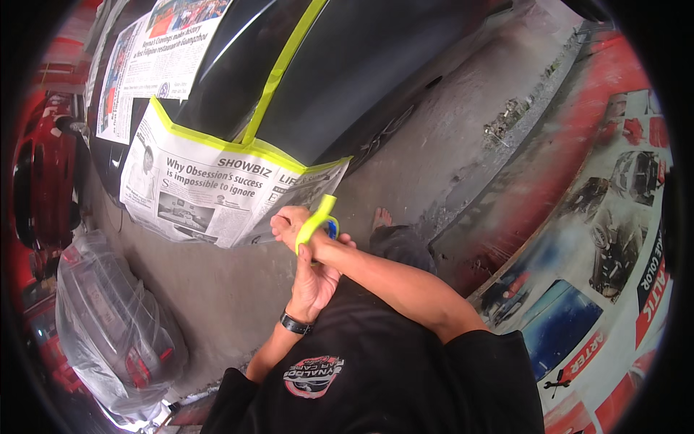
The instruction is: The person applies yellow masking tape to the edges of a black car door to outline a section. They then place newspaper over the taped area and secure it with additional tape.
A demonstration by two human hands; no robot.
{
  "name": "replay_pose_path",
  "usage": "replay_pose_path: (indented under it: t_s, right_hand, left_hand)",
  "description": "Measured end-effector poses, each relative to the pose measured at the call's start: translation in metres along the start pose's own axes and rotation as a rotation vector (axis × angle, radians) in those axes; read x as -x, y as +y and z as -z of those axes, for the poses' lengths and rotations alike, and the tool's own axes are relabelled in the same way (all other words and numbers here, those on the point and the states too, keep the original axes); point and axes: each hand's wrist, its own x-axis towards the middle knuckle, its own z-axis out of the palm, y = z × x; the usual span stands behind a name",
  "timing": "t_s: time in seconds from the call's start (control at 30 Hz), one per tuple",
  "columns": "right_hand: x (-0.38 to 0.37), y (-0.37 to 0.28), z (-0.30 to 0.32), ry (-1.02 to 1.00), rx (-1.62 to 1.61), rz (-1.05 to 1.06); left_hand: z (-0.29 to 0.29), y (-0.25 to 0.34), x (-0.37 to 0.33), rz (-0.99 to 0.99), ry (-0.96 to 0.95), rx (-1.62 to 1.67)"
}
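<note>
A roll of yellow-green masking tape [312, 230] with a blue inner side sits at my right wrist, and a loose end of tape sticks up from it. It seems to loop round the wrist, though my arm hides part of it. My left hand [315, 288], with a dark watch on its wrist, grips the roll from below, thumb on the tape. My right hand [291, 221] is bunched with its fingers together, and nothing shows in them. Just beyond it hangs a newspaper sheet [238, 189], taped along the lower edge of a dark car panel [325, 94].
A yellow-green tape strip [278, 69] runs up the dark panel. More newspaper [173, 54] covers its left side. A car part in clear plastic [119, 318] stands at lower left, near a red car [50, 173]. A printed banner [571, 289] lies on the right.
</note>
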Motion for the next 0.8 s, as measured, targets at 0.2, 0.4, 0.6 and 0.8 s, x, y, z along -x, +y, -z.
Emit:
replay_pose_path:
  t_s: [0.2,0.4,0.6,0.8]
  right_hand:
    - [0.047,-0.008,0.032,-0.303,-0.419,-0.005]
    - [0.091,-0.006,0.080,-0.265,-0.198,0.217]
    - [0.068,0.022,0.111,-0.058,0.091,0.426]
    - [0.038,0.017,0.122,0.008,-0.055,0.338]
  left_hand:
    - [-0.004,-0.010,-0.009,-0.169,0.197,0.026]
    - [0.035,0.015,-0.013,-0.285,-0.066,-0.566]
    - [-0.003,0.071,-0.058,-0.374,0.208,-0.957]
    - [-0.021,0.081,-0.081,-0.505,0.258,-1.138]
